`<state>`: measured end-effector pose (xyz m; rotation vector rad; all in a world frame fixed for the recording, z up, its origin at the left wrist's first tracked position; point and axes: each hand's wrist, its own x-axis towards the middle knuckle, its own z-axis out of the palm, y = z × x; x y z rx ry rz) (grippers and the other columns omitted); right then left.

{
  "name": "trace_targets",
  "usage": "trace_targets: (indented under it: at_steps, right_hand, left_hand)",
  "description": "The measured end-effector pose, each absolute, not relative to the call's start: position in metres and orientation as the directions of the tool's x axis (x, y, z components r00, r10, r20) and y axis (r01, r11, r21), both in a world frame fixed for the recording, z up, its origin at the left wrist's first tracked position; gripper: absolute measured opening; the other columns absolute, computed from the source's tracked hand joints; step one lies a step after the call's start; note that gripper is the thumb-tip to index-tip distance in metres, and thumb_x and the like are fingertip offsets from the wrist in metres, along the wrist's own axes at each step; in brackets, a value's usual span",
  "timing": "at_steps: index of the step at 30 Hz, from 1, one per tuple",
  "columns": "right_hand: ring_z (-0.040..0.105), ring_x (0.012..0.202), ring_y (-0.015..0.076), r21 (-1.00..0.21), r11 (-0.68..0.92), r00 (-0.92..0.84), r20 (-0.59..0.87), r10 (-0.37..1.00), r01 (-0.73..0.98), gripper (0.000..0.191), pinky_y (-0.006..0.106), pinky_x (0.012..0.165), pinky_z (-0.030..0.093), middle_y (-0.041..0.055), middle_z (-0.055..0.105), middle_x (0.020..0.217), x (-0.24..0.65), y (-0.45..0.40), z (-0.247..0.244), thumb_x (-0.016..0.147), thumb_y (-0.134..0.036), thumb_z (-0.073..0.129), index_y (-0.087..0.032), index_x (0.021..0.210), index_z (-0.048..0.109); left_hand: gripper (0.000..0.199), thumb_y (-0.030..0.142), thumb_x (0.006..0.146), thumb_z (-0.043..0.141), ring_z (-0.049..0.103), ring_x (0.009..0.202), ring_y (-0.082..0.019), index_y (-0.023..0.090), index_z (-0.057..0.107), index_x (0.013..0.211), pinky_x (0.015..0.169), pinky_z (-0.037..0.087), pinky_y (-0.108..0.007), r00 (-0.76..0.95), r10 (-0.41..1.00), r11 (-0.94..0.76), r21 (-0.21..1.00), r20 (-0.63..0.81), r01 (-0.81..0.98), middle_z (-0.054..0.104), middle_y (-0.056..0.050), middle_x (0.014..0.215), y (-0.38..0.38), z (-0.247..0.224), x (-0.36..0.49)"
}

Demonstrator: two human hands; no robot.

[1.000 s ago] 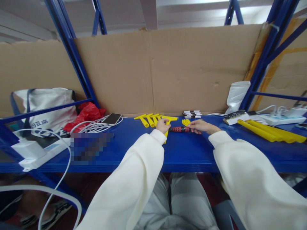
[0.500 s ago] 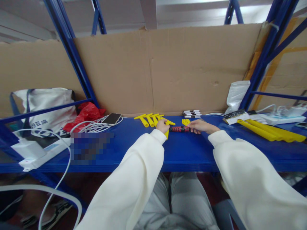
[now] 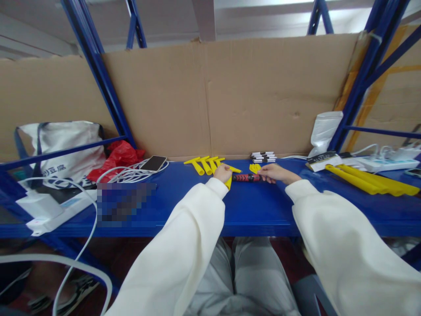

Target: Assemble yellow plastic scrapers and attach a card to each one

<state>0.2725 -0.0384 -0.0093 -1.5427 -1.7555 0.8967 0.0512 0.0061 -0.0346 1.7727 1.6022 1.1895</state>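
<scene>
My left hand (image 3: 222, 173) is closed on a yellow T-shaped plastic piece (image 3: 229, 183), whose tube end and part of its crossbar show past the fingers. My right hand (image 3: 275, 172) is closed around the right end of a short red and black patterned rod (image 3: 245, 177). The rod lies level just above the blue tabletop, its left end against or right beside the yellow piece; whether it is inserted cannot be seen. Several matching yellow T-shaped pieces (image 3: 198, 168) lie in a row left of my hands. Small yellow parts (image 3: 254, 168) sit behind the rod.
Folded black-and-white papers (image 3: 263, 157) are stacked at the back. Several long yellow tubes (image 3: 365, 181) and a power strip (image 3: 390, 163) lie at right. To the left are a phone (image 3: 154, 163), coiled white cable (image 3: 126, 175), red plastic bag (image 3: 122, 154) and cloth bag (image 3: 64, 149). Cardboard (image 3: 250, 96) walls the back.
Both hands keep nearly the same place and grip. The yellow piece in my left hand looks very slightly turned; nothing else has visibly moved.
</scene>
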Motion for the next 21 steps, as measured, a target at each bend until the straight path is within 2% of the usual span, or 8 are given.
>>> trace_targets:
  at_steps: [6, 8, 10, 13, 15, 18, 21]
  right_hand:
    - [0.043, 0.035, 0.0076, -0.798, 0.065, 0.093, 0.151, 0.984, 0.599, 0.024, 0.018, 0.034, 0.028, -0.0044, 0.052, 0.044, 0.28, -0.02, -0.015, 0.081, -0.01, 0.062, -0.019, 0.059, 0.056]
    - [0.05, 0.042, 0.0104, -0.793, 0.098, 0.183, 0.256, 0.949, 0.601, 0.017, 0.019, 0.039, 0.035, -0.0026, 0.056, 0.051, 0.284, -0.009, -0.016, 0.078, -0.008, 0.062, -0.018, 0.066, 0.059]
    - [0.06, 0.055, 0.0143, -0.76, 0.133, 0.245, 0.361, 0.9, 0.636, 0.011, 0.022, 0.051, 0.045, 0.0016, 0.064, 0.061, 0.289, 0.004, -0.016, 0.076, -0.007, 0.063, -0.017, 0.075, 0.065]
    - [0.07, 0.088, 0.0221, -0.622, 0.07, 0.276, 0.441, 0.854, 0.78, 0.024, 0.028, 0.077, 0.052, 0.0115, 0.074, 0.092, 0.291, 0.021, -0.011, 0.078, -0.006, 0.059, -0.014, 0.097, 0.072]
    - [0.066, 0.109, 0.0266, -0.499, 0.006, 0.241, 0.43, 0.87, 0.866, 0.037, 0.033, 0.091, 0.05, 0.0163, 0.072, 0.115, 0.289, 0.03, -0.007, 0.082, -0.008, 0.054, -0.013, 0.115, 0.07]
    - [0.057, 0.124, 0.0321, -0.327, -0.048, 0.178, 0.38, 0.908, 0.944, 0.048, 0.043, 0.099, 0.047, 0.0188, 0.063, 0.132, 0.28, 0.038, -0.004, 0.087, -0.013, 0.049, -0.016, 0.133, 0.063]
    - [0.049, 0.131, 0.035, -0.18, -0.061, 0.128, 0.388, 0.913, 0.982, 0.053, 0.052, 0.103, 0.043, 0.0188, 0.058, 0.14, 0.272, 0.045, -0.005, 0.088, -0.018, 0.047, -0.019, 0.141, 0.056]
  left_hand:
    - [0.024, 0.004, 0.075, 0.059, 0.065, 0.112, -0.027, 0.017, 0.075, 0.088, 0.104, 0.046, -0.035, -0.081, 0.951, -0.204, 0.805, 0.297, 0.557, 0.074, -0.012, 0.105, 0.001, -0.03, 0.051]
    - [0.025, 0.003, 0.075, 0.059, 0.065, 0.112, -0.027, 0.015, 0.076, 0.088, 0.105, 0.046, -0.036, -0.074, 0.951, -0.209, 0.799, 0.301, 0.564, 0.074, -0.013, 0.104, -0.001, -0.028, 0.05]
    - [0.025, 0.004, 0.076, 0.058, 0.065, 0.113, -0.027, 0.013, 0.076, 0.091, 0.104, 0.046, -0.035, -0.054, 0.956, -0.204, 0.783, 0.289, 0.587, 0.074, -0.014, 0.106, -0.004, -0.025, 0.05]
    - [0.029, 0.006, 0.08, 0.055, 0.065, 0.114, -0.024, 0.012, 0.076, 0.099, 0.104, 0.046, -0.031, -0.025, 0.965, -0.183, 0.735, 0.263, 0.652, 0.074, -0.013, 0.112, -0.007, -0.023, 0.05]
    - [0.031, 0.007, 0.083, 0.054, 0.064, 0.116, -0.022, 0.013, 0.076, 0.104, 0.103, 0.046, -0.028, -0.016, 0.966, -0.177, 0.703, 0.26, 0.688, 0.074, -0.011, 0.115, -0.01, -0.023, 0.05]
    - [0.032, 0.009, 0.084, 0.055, 0.064, 0.116, -0.021, 0.013, 0.076, 0.107, 0.102, 0.046, -0.028, -0.009, 0.96, -0.189, 0.677, 0.278, 0.712, 0.073, -0.012, 0.117, -0.014, -0.023, 0.05]
    - [0.032, 0.009, 0.083, 0.057, 0.065, 0.115, -0.022, 0.014, 0.076, 0.109, 0.102, 0.046, -0.03, 0.005, 0.961, -0.193, 0.653, 0.278, 0.732, 0.073, -0.012, 0.118, -0.017, -0.021, 0.05]
